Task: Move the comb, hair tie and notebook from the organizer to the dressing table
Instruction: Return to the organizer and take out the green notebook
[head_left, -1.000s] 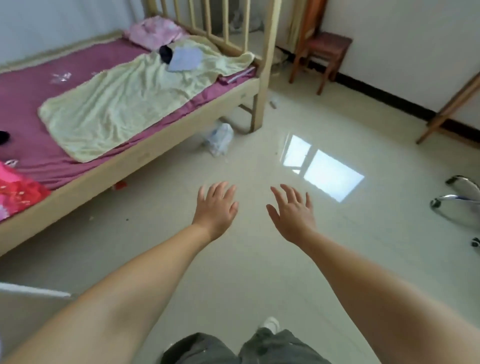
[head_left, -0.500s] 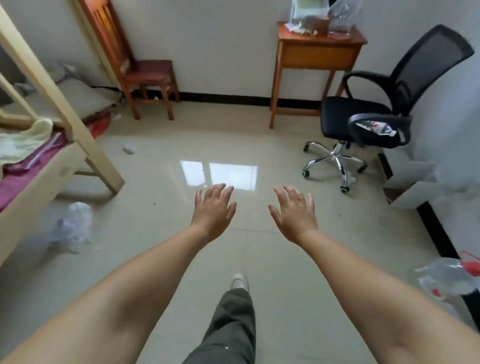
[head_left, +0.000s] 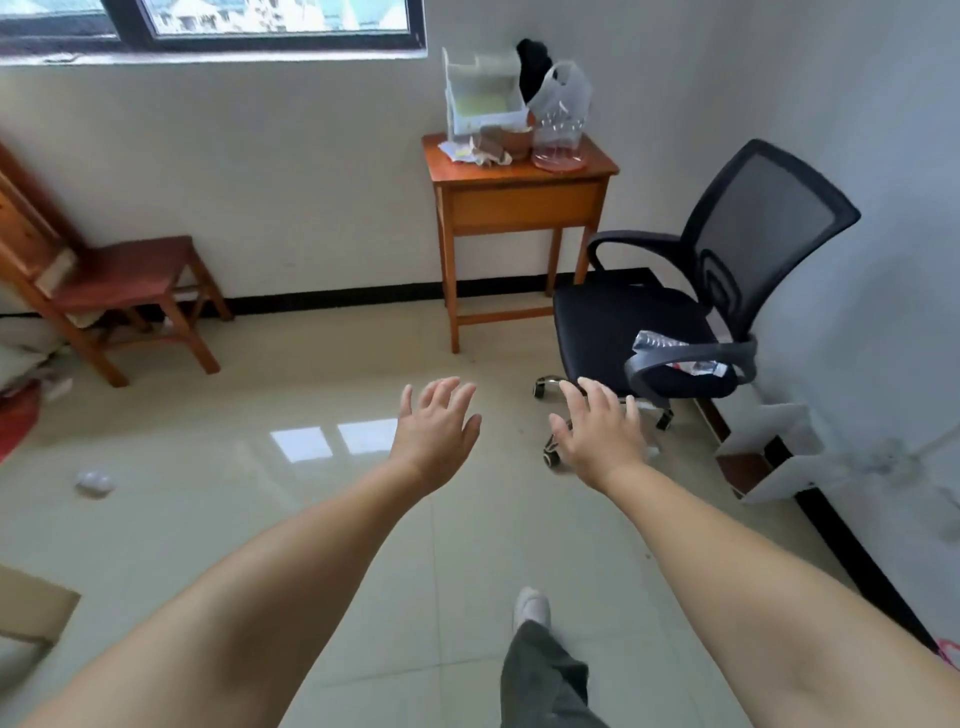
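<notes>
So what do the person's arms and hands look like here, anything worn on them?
Both arms are bare for as far up as the picture shows, with no sleeve in sight. The left hand and right hand wear no gloves, and no ring, watch or bracelet shows. Lower down are grey trousers and a white shoe.

I can see the organizer (head_left: 480, 93) — a white, open-fronted rack standing upright at the back left of the dressing table (head_left: 519, 179), against the wall. A pale yellow-green flat thing fills its middle shelf; it may be the notebook, though from this far off I cannot say. The dressing table is a small orange-brown wooden one with a drawer front and four slim legs. Comb and hair tie — too small for me to make out.
</notes>
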